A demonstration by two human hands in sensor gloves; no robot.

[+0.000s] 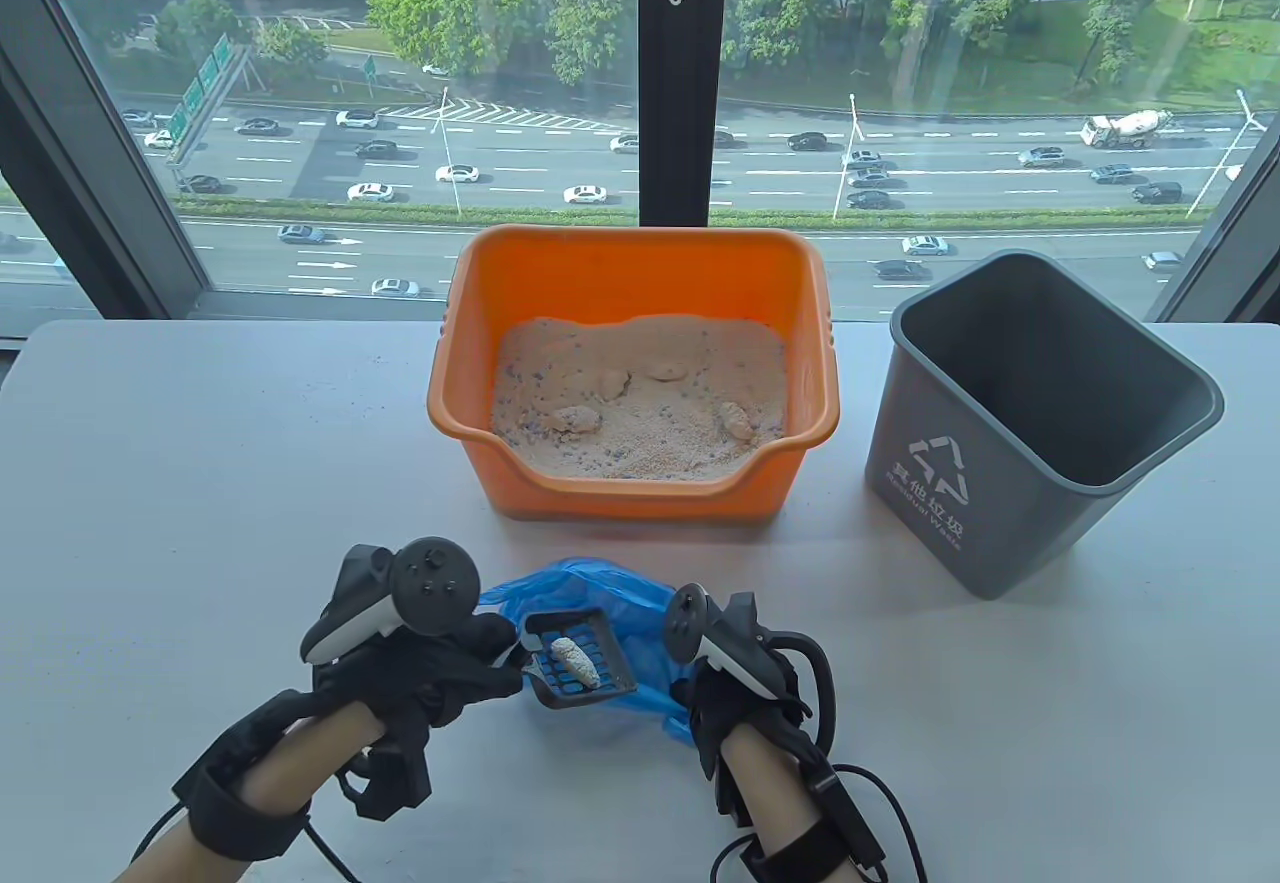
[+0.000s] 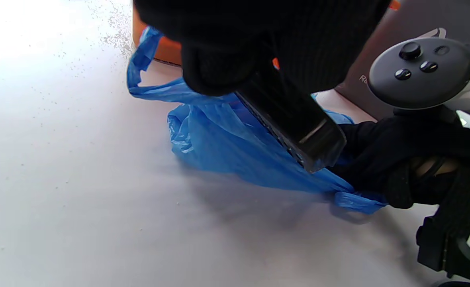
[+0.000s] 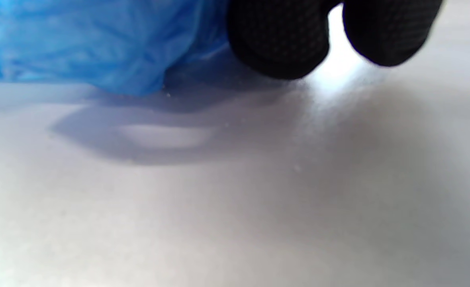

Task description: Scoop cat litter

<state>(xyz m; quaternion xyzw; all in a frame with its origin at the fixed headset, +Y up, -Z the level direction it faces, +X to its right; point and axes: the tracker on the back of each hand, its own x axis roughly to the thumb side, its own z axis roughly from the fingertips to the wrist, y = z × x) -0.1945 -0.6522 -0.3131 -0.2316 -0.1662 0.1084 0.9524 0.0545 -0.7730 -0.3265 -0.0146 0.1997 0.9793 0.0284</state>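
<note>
My left hand (image 1: 455,668) grips the handle of a black slotted litter scoop (image 1: 580,665). A pale clump (image 1: 578,661) lies in the scoop, which hangs over a crumpled blue plastic bag (image 1: 600,598) on the table near the front. My right hand (image 1: 715,693) holds the bag's right side, as the left wrist view shows (image 2: 378,159). In the left wrist view the scoop (image 2: 294,123) sits just above the bag (image 2: 227,147). The orange litter box (image 1: 632,373) behind holds sandy litter with several clumps (image 1: 575,418).
A grey waste bin (image 1: 1040,413) stands open at the right of the litter box. The white table (image 1: 200,483) has fine litter grains near the box, seen in the left wrist view (image 2: 115,36). A window runs behind the table.
</note>
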